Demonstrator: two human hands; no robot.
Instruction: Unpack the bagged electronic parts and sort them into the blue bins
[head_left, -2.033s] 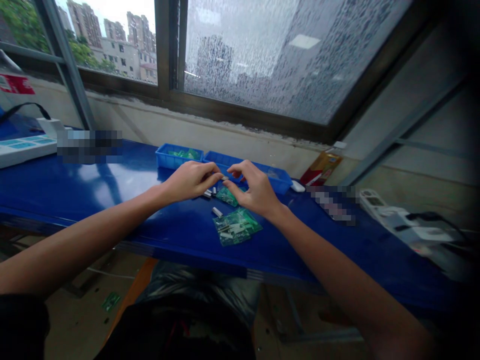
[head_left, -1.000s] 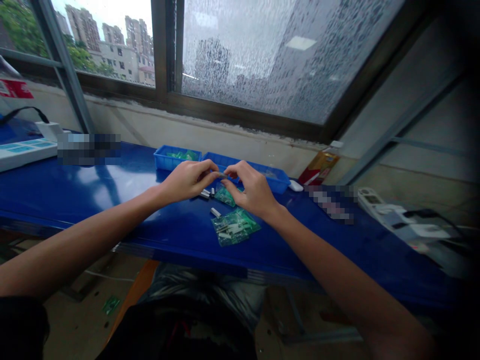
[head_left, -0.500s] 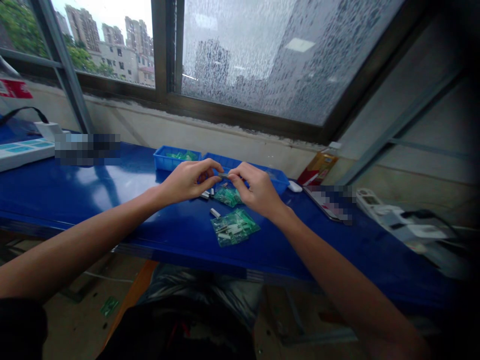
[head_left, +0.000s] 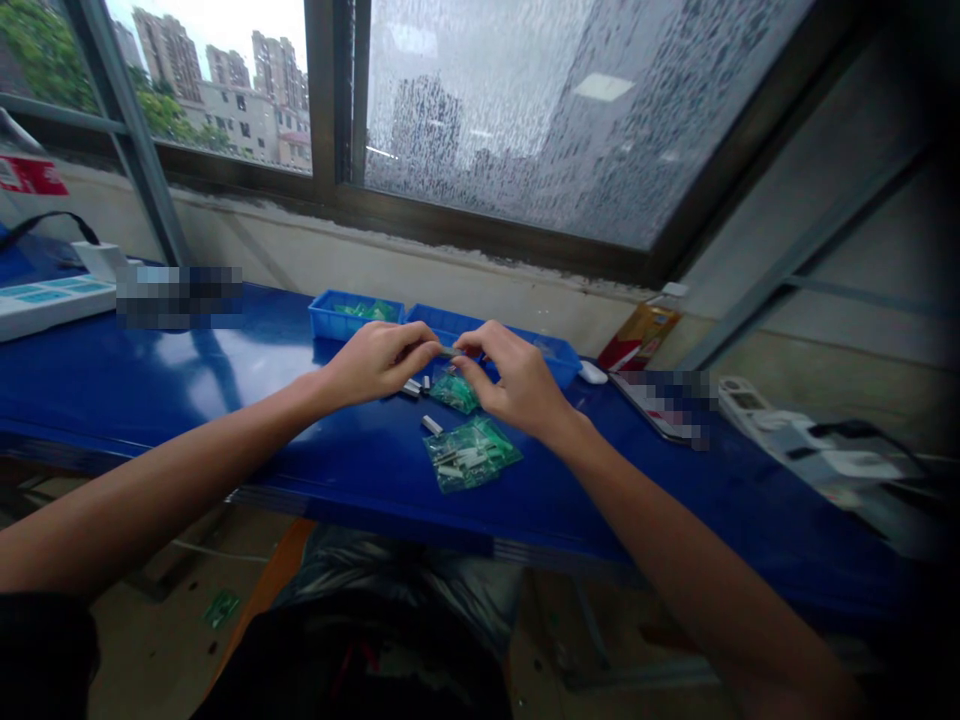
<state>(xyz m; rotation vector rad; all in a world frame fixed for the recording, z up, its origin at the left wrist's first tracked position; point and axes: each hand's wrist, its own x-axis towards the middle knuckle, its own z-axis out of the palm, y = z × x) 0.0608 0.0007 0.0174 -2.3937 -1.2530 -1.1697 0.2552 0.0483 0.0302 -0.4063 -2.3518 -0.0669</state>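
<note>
Above the table, my left hand pinches a small, thin greyish piece between thumb and fingers. My right hand closes on the other end of it, thumb below and fingers above. Its kind is too small to make out. Below the hands lies a clear bag with green parts. Nearer to me is a second clear bag holding green and whitish pieces. One loose silvery-white piece rests beside it, and a few more loose pieces lie under my left hand.
Blue bins line the back of the blue table; one contains green bags. To the right are a white mouse-like object, a drink bottle, a phone-like slab and power strips. Another power strip is at left.
My right hand's fingers have shifted slightly on the small piece, and my left fingers have closed further around it. The bags and loose pieces stay where they were.
</note>
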